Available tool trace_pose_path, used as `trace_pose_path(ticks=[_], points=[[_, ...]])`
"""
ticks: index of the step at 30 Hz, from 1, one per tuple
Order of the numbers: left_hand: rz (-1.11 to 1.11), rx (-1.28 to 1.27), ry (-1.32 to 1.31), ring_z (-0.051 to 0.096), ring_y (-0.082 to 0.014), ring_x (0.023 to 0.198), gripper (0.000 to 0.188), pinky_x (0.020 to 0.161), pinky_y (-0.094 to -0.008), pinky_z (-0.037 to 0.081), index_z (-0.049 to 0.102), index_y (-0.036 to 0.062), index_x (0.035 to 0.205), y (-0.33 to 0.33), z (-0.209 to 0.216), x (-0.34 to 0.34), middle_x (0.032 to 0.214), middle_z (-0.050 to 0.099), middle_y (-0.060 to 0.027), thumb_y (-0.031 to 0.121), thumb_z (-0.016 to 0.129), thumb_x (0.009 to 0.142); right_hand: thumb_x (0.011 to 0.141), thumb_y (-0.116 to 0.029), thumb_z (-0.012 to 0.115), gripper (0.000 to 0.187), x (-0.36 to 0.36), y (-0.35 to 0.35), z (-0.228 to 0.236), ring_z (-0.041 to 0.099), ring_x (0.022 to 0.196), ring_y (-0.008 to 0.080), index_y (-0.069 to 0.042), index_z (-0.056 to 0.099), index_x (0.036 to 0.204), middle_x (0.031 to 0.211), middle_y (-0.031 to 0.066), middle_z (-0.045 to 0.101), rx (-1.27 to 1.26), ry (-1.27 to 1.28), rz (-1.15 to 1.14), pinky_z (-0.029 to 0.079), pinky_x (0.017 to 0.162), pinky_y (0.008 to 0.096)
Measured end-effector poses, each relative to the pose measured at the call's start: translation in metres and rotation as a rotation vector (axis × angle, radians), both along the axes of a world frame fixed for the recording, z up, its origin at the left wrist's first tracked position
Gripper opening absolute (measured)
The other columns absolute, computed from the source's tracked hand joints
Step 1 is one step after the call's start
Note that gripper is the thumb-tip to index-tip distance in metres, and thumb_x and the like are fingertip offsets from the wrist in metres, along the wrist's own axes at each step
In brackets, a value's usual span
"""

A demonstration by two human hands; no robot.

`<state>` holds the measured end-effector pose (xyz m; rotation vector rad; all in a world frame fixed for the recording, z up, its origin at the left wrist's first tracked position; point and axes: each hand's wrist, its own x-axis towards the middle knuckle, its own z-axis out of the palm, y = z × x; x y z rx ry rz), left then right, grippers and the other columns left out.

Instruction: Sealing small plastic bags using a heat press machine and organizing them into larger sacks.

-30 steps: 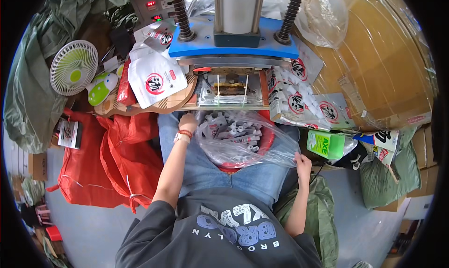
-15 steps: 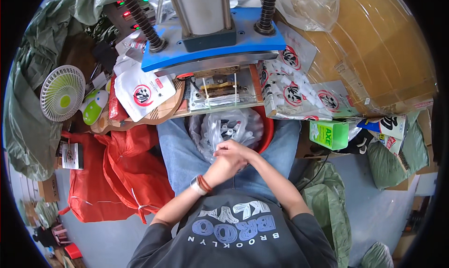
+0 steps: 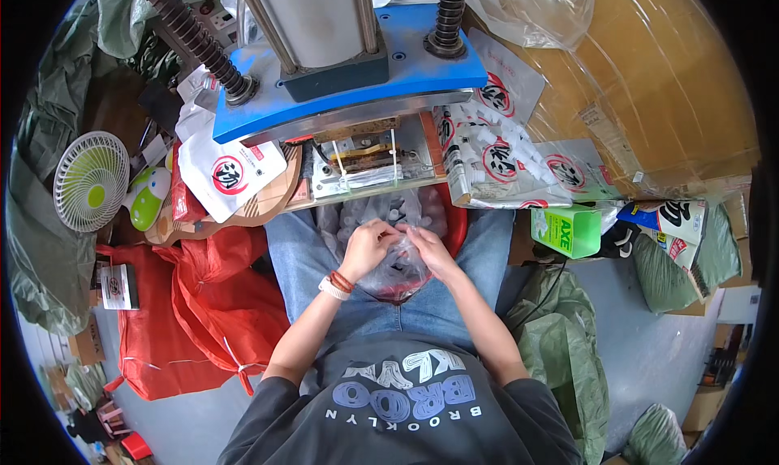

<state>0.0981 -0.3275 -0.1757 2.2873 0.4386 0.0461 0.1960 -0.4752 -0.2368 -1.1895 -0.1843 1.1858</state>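
Observation:
A clear plastic bag [image 3: 396, 277] lines a red tub [image 3: 459, 221] between my knees, with small pale pieces showing dimly inside. My left hand [image 3: 369, 247] is closed at the bag's upper part, its fingertips pinching the thin film. Just right of it, my right hand [image 3: 430, 251] has its thumb and fingers on the same film. The fingertips of both hands nearly meet over the middle of the bag. Exactly which fold each one grips is hard to make out.
A press with a blue plate [image 3: 349, 75] stands ahead, over a metal bed [image 3: 373, 161]. Small white pieces lie on printed sheets [image 3: 499, 161] at right, near a green plastic container [image 3: 565, 231]. At left are a fan [image 3: 91, 181] and red sacks [image 3: 219, 311].
My hands were crossed together near the bag's front edge. They have moved apart and slightly forward, and the bag's film is now spread between them. The head view has shifted slightly.

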Motion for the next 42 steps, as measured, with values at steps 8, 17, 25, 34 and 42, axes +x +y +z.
trace_pose_path(ticks=[8, 17, 25, 34, 42], points=[[-0.333, -0.142, 0.193, 0.067, -0.0255, 0.077, 0.024, 0.073, -0.0388, 0.052, 0.068, -0.0023, 0.095, 0.020, -0.033, -0.007, 0.082, 0.069, -0.0099, 0.011, 0.069, 0.076, 0.092, -0.016, 0.060, 0.021, 0.038, -0.018, 0.031, 0.057, 0.092, 0.0186, 0.002, 0.070, 0.089, 0.095, 0.0073, 0.057, 0.315, -0.867, 0.649, 0.045, 0.083, 0.0283], [0.375, -1.513, 0.168, 0.064, -0.0157, 0.087, 0.027, 0.080, -0.0293, 0.052, 0.064, -0.0057, 0.112, 0.027, -0.070, 0.015, 0.105, 0.067, -0.0078, 0.010, 0.060, 0.090, 0.084, -0.016, 0.058, 0.020, -0.004, 0.008, 0.012, 0.055, 0.098, 0.0251, -0.007, 0.062, 0.102, 0.112, 0.0079, 0.056, -0.105, -1.946, 0.102, 0.047, 0.086, 0.0396], [0.796, -1.113, -0.094, 0.064, -0.0193, 0.075, 0.015, 0.068, -0.0311, 0.051, 0.069, -0.0065, 0.094, 0.024, -0.095, 0.043, 0.084, 0.068, -0.0105, 0.001, 0.058, 0.087, 0.087, -0.015, 0.061, 0.006, 0.011, 0.022, -0.006, 0.060, 0.089, 0.0182, -0.012, 0.065, 0.085, 0.089, 0.0037, 0.066, -0.075, -1.433, 0.196, 0.042, 0.086, 0.0352], [0.013, 0.039, -0.554, 0.066, -0.0272, 0.082, 0.012, 0.072, -0.0318, 0.052, 0.072, 0.0046, 0.091, 0.014, -0.034, 0.008, 0.087, 0.068, -0.0115, 0.010, 0.071, 0.081, 0.098, -0.020, 0.050, 0.029, 0.011, 0.045, -0.034, 0.053, 0.120, 0.0351, -0.001, 0.056, 0.119, 0.124, 0.0172, 0.056, 0.036, -1.062, 0.151, 0.042, 0.099, 0.0412], [-0.034, -0.097, -0.202, 0.063, -0.0320, 0.096, 0.013, 0.084, -0.0357, 0.051, 0.065, 0.0002, 0.101, 0.026, -0.035, 0.013, 0.104, 0.063, -0.0137, 0.004, 0.060, 0.089, 0.104, -0.031, 0.041, 0.041, 0.027, 0.026, -0.031, 0.062, 0.095, 0.0182, 0.003, 0.064, 0.106, 0.102, 0.0125, 0.067, -0.159, -0.653, 0.306, 0.045, 0.087, 0.0298]])
